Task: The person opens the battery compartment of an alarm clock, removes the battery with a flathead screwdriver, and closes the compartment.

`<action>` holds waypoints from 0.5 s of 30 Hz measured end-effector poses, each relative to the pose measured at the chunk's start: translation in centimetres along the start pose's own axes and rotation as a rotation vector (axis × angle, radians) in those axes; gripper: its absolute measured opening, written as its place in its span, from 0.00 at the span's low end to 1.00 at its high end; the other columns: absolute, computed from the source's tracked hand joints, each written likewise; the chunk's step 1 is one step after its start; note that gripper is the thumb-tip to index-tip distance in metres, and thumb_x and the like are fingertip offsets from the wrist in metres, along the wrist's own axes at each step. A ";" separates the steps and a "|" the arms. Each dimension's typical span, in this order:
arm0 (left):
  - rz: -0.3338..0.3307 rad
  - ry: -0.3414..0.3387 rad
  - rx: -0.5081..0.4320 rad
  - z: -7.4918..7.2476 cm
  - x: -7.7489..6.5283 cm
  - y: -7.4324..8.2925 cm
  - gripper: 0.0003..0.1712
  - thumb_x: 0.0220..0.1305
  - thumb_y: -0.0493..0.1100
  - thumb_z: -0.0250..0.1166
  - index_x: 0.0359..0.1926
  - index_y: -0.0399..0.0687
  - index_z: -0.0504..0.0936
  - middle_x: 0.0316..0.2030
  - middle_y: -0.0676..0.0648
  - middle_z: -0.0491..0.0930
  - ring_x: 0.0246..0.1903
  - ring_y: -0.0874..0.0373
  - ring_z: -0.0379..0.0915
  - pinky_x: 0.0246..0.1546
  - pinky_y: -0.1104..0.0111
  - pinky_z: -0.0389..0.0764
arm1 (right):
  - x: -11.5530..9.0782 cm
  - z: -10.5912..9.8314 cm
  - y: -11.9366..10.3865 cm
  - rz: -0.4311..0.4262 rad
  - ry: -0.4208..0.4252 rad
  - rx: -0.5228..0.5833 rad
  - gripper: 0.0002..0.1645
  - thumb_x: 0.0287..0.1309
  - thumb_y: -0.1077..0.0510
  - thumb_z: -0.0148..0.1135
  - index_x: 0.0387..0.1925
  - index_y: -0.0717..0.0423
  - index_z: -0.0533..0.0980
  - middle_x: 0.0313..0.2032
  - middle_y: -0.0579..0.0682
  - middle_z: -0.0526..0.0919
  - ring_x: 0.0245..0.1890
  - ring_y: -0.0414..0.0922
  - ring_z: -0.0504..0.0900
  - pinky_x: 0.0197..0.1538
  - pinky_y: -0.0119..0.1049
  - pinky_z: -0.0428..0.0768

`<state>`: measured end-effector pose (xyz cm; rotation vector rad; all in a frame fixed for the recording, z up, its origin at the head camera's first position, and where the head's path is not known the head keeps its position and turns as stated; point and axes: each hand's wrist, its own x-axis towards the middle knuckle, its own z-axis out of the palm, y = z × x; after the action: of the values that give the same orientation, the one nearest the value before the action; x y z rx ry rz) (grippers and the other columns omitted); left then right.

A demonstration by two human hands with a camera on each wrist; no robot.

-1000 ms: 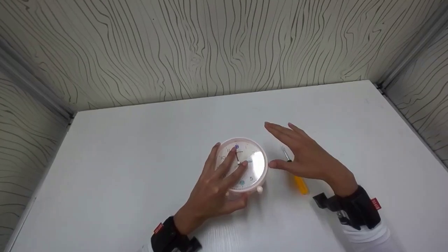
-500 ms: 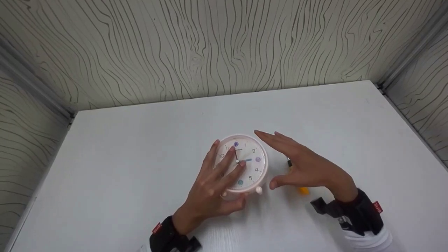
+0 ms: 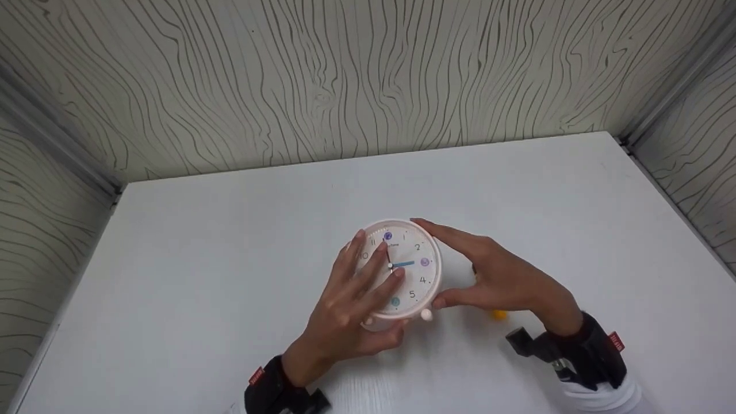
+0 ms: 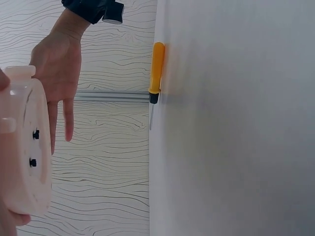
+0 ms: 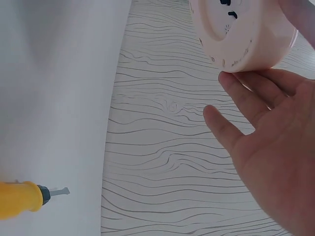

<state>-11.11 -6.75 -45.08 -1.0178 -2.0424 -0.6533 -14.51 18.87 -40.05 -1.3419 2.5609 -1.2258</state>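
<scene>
A pale pink alarm clock [image 3: 409,282] is held face up above the table, its numbered dial toward the head camera. My left hand [image 3: 345,299] grips it from the left, with fingers spread across the dial and the thumb at the lower edge by the small round feet. On the right side, my right hand [image 3: 506,276] has straight fingers at the upper rim and the thumb tip at the lower rim. In the right wrist view the fingertips [image 5: 236,86] lie along the clock's side, the little finger apart. Black knobs [image 4: 34,147] show on the clock's back.
A screwdriver with a yellow handle [image 4: 156,66] lies on the white table [image 3: 230,259], mostly hidden under my right hand in the head view. Wood-grain patterned panels [image 3: 356,80] stand behind the table and at both sides.
My right hand has moved left and slightly down from beside the clock to its rim, covering more of the screwdriver. The clock has tilted slightly, and glare has left its dial.
</scene>
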 end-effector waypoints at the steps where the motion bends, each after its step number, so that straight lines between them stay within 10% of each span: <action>1: 0.000 0.002 0.000 0.0 0.0 0.0 0.43 0.38 0.58 0.77 0.59 0.53 0.79 0.61 0.39 0.76 0.64 0.32 0.66 0.59 0.42 0.73 | 0.0 0.0 0.0 -0.008 0.003 0.006 0.60 0.45 0.46 0.76 0.75 0.50 0.54 0.71 0.47 0.65 0.71 0.45 0.65 0.71 0.27 0.61; 15: -0.010 0.017 -0.028 -0.7 0.7 0.5 0.38 0.47 0.59 0.72 0.60 0.54 0.76 0.64 0.41 0.73 0.66 0.33 0.64 0.60 0.43 0.73 | 0.1 -0.2 -0.8 -0.026 0.047 0.072 0.62 0.42 0.51 0.79 0.75 0.53 0.54 0.72 0.49 0.64 0.72 0.45 0.63 0.72 0.27 0.60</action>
<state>-10.70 -6.64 -44.11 -1.0151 -2.0305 -0.6951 -14.07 18.67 -39.44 -1.3521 2.5107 -1.3563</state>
